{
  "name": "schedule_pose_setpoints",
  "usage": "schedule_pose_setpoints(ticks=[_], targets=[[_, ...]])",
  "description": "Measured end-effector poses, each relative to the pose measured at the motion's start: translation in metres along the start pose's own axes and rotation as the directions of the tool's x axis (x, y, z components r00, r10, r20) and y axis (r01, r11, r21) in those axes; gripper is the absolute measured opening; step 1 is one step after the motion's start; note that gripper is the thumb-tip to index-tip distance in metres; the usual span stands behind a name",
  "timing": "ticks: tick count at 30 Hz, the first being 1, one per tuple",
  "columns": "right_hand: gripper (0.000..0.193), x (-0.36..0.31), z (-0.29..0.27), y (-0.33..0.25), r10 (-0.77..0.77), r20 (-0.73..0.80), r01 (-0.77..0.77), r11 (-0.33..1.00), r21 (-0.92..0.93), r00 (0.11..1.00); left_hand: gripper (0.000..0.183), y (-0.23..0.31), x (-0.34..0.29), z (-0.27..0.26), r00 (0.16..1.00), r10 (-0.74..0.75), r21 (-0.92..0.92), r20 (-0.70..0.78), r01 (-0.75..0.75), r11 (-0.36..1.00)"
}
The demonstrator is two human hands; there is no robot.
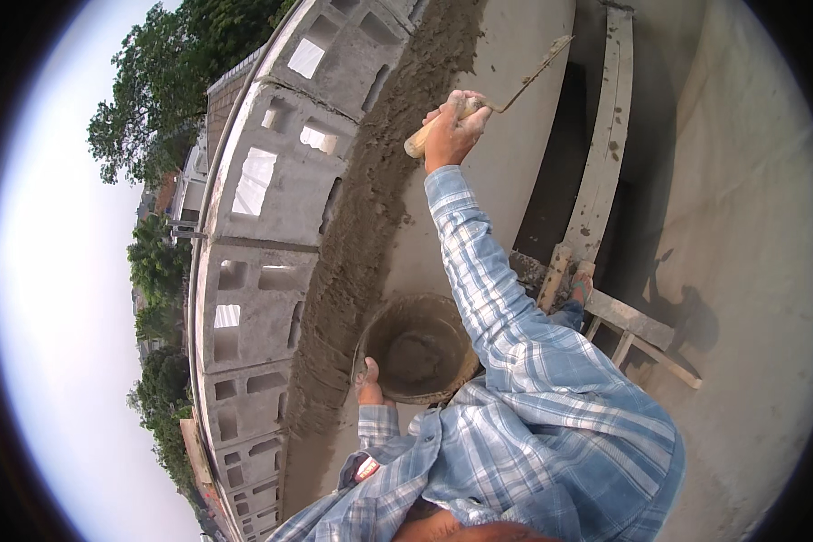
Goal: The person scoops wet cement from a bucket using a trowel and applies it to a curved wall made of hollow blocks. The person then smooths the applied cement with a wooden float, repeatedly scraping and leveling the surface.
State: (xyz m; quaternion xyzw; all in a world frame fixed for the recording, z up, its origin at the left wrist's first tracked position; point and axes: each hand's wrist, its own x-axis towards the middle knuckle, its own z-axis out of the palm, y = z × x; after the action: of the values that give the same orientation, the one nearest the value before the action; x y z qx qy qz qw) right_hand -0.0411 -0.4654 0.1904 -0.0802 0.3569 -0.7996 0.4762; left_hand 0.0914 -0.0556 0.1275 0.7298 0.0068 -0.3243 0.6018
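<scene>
The right hand is closed tight round the wooden handle of a trowel, blade raised far over the plastered slope, just right of the band of wet mortar along the block wall. The left hand grips the near-left rim of the mortar pan — a loosened grip could tip it and spill mortar down the slope.

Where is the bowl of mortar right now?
In the head view, the round mortar bowl sits low at centre, its rim held by the left hand, right beside the wet mortar band along the block wall.
</scene>
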Motion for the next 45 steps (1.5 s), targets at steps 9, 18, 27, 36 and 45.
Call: schedule_pose_setpoints(ticks=[9,18,27,36,45], targets=[[0.025,-0.042,-0.200,-0.090,0.851,0.461,-0.463,0.524,-0.715,0.251,0.039,0.005,0.007,0.080,0.995,0.093,0.164,-0.039,-0.085,0.983],[0.029,-0.042,-0.249,-0.044,0.761,0.398,0.676,-0.071,-0.734,0.512,0.041,0.032,0.019,0.247,0.759,0.368,0.200,0.537,-0.539,0.818],[0.023,0.015,-0.232,-0.027,0.506,0.702,0.814,-0.001,-0.581,0.501,0.032,0.075,0.019,0.327,0.498,0.486,0.058,0.718,-0.738,0.672],[0.033,0.045,-0.205,-0.083,0.703,0.300,0.580,-0.194,-0.791,0.644,0.016,0.061,0.010,0.335,0.289,0.642,0.085,0.711,-0.941,0.328],[0.031,0.037,-0.244,-0.084,0.986,0.161,-0.663,0.088,-0.744,-0.049,0.018,0.076,0.011,0.348,0.294,0.512,-0.097,0.807,-0.789,0.607]])
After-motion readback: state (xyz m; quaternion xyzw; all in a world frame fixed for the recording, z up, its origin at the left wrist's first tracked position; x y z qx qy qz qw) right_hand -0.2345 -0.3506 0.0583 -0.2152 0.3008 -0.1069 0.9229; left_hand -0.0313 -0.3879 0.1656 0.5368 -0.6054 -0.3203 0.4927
